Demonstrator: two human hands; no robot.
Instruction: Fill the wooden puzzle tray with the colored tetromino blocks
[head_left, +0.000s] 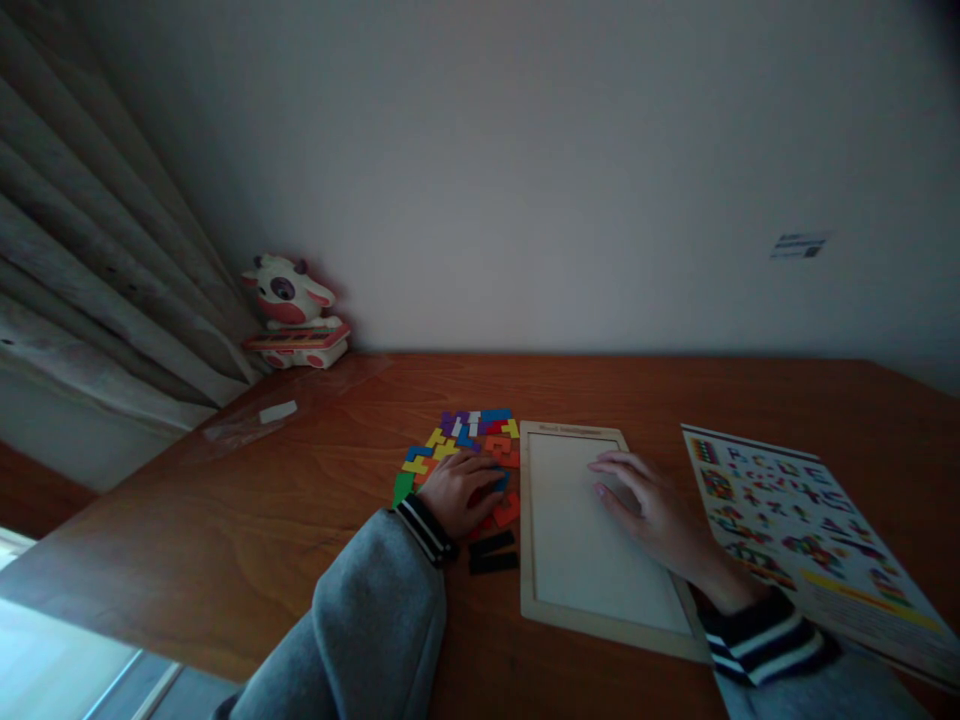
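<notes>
Brown surface point(270, 540) meets plain wall point(525, 200). Board point(600, 570) lies flat, long axis running near to far, lettered edge point(570, 430) farthest. Left hand point(461, 493) over pieces point(496, 443), fingers spread; right hand point(656, 508) over board, grip open.

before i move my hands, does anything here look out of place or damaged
What looks like clear film, with a white strip by it, lies at the left of the table, like stray packaging. Nothing looks spilled or damaged.
</notes>
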